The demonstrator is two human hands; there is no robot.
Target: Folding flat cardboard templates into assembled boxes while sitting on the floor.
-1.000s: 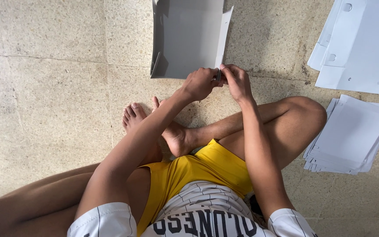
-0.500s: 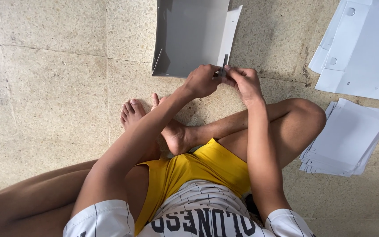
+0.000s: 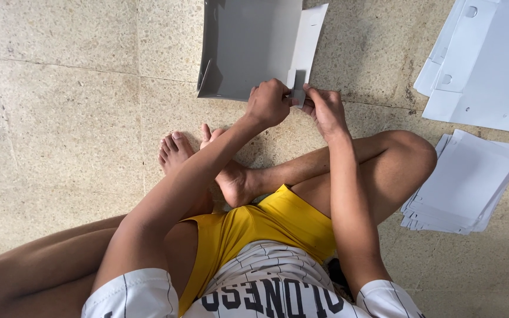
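A grey flat cardboard box blank [image 3: 248, 47] lies on the stone floor in front of my crossed legs, its side flaps partly raised. My left hand [image 3: 269, 103] grips the near edge of the blank at its right corner. My right hand [image 3: 324, 109] pinches a small tab of the same blank right beside it. Both hands touch each other at the fingertips over the tab.
A stack of flat white sheets [image 3: 466, 182] lies by my right knee. More white box blanks [image 3: 484, 59] lie at the upper right. My bare feet [image 3: 207, 159] rest below the grey blank on the speckled floor tiles [image 3: 60, 118].
Both hands have stayed together at the blank's near right corner. The view has shifted slightly, and the fingers have worked on the small tab.
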